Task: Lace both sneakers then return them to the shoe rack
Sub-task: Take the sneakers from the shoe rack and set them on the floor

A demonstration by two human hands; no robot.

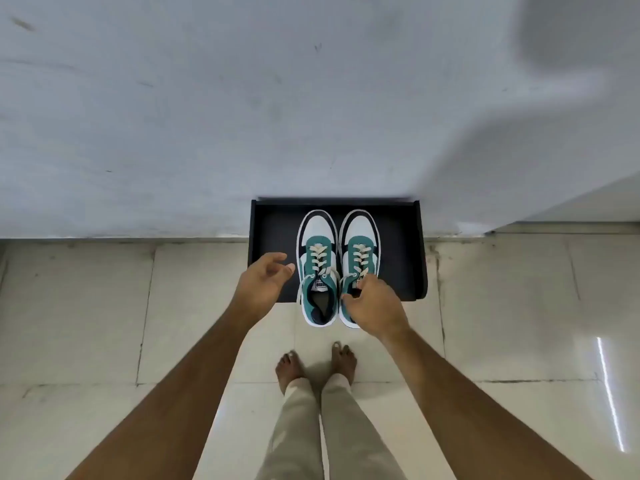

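Note:
Two green, white and black sneakers with cream laces stand side by side on a black shoe rack (398, 251), toes toward the wall. The left sneaker (318, 268) is fully visible, its heel past the rack's front edge. My right hand (372, 303) covers the heel opening of the right sneaker (360, 244), fingers curled at its tongue and collar; whether it grips the shoe I cannot tell. My left hand (265, 278) hovers open just left of the left sneaker, touching nothing.
The rack stands against a grey-white wall (242, 116). Beige floor tiles (104, 323) spread left and right. My bare feet (315, 367) and beige trousers stand just in front of the sneakers. A wall corner juts out at the right.

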